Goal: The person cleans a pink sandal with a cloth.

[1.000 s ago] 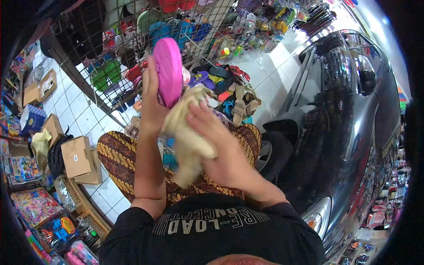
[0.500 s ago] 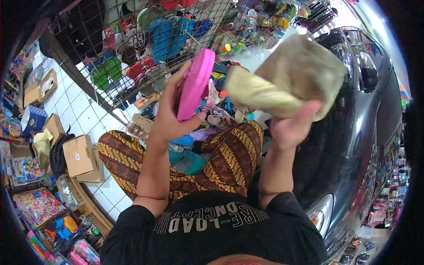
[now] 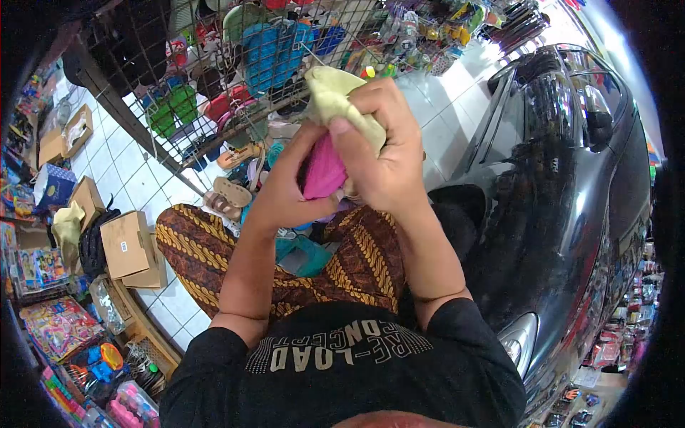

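My left hand (image 3: 285,182) grips a pink sandal (image 3: 323,171), its fingers wrapped round the far side and partly hidden. A pale yellow-green cloth (image 3: 335,96) is bunched in my right hand (image 3: 389,153), which presses it against the upper end of the sandal. Both hands are close together above my lap. Below them lies a pile of footwear, with a beige clog (image 3: 232,192) at its left and a teal piece (image 3: 305,258) between my legs, whose kind I cannot make out.
A wire rack (image 3: 214,93) hung with sandals, among them blue ones (image 3: 275,57) and green ones (image 3: 171,110), stands ahead. A black car (image 3: 542,207) is close on my right. Cardboard boxes (image 3: 128,246) and packaged toys (image 3: 61,324) are on my left.
My right hand has swung the cloth left from beside the car onto the pink sandal, bunching it up. The sandal has come lower and turned in my left hand.
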`<state>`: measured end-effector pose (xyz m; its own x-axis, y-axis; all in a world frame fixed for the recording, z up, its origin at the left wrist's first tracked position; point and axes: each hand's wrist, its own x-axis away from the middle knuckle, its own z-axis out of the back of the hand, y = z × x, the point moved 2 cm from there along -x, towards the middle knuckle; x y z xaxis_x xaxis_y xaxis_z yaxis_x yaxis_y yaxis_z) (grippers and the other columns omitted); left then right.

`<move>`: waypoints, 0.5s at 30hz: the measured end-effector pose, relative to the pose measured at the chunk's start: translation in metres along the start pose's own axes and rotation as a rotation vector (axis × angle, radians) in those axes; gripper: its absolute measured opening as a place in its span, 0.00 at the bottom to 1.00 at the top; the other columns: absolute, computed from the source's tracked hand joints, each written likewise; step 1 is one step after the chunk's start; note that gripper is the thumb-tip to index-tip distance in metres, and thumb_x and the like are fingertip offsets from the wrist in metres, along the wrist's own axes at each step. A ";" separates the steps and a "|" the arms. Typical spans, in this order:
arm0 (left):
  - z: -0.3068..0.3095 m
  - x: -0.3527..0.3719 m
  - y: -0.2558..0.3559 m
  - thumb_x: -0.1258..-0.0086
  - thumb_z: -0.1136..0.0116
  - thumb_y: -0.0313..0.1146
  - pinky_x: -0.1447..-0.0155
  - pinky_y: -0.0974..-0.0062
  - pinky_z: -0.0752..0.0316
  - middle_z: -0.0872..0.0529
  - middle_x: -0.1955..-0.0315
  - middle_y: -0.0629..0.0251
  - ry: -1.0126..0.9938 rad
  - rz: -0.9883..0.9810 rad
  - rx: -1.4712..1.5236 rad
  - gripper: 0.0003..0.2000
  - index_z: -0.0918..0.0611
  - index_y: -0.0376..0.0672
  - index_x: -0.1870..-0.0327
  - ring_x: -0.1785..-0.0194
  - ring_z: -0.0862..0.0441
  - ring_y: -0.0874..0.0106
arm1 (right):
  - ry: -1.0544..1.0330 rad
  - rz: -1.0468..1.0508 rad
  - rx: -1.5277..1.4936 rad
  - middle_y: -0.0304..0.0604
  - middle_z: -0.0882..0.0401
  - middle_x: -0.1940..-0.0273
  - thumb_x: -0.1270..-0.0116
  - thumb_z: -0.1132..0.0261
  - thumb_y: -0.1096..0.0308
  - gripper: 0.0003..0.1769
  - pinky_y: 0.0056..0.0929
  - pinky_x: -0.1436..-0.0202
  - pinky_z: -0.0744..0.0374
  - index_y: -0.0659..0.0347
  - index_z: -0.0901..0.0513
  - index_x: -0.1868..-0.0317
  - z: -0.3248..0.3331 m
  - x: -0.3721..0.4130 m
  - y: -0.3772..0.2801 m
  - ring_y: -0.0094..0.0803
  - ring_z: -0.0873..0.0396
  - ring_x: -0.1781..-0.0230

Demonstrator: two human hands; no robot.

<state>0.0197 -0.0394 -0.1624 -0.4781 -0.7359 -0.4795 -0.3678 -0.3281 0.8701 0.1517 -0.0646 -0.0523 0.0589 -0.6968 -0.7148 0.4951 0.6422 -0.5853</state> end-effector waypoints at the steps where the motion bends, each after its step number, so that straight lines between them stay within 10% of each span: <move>1: 0.000 -0.001 0.001 0.52 0.29 0.28 0.28 0.68 0.39 0.27 0.36 0.59 -0.026 -0.016 -0.010 0.45 0.36 0.36 0.27 0.32 0.31 0.69 | -0.002 -0.045 -0.002 0.46 0.23 0.66 0.39 0.31 0.67 0.09 0.34 0.57 0.25 0.63 0.19 0.65 0.002 0.000 -0.001 0.39 0.24 0.65; 12: -0.006 -0.003 0.001 0.53 0.30 0.29 0.26 0.67 0.42 0.28 0.33 0.55 -0.056 0.054 0.016 0.45 0.35 0.35 0.27 0.30 0.31 0.65 | 0.143 -0.518 -0.345 0.35 0.21 0.67 0.24 0.40 0.59 0.13 0.15 0.70 0.30 0.62 0.21 0.59 0.011 0.006 0.011 0.14 0.27 0.70; 15: -0.009 -0.007 -0.002 0.52 0.31 0.27 0.26 0.67 0.41 0.28 0.32 0.57 -0.007 0.050 0.180 0.45 0.35 0.36 0.26 0.29 0.31 0.67 | 0.293 -0.569 -0.725 0.40 0.20 0.57 0.23 0.42 0.56 0.15 0.24 0.58 0.23 0.61 0.22 0.52 0.012 0.007 0.019 0.21 0.23 0.63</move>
<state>0.0312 -0.0390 -0.1592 -0.5047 -0.7440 -0.4379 -0.4801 -0.1797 0.8586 0.1717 -0.0609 -0.0643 -0.2916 -0.9204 -0.2606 -0.2781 0.3423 -0.8975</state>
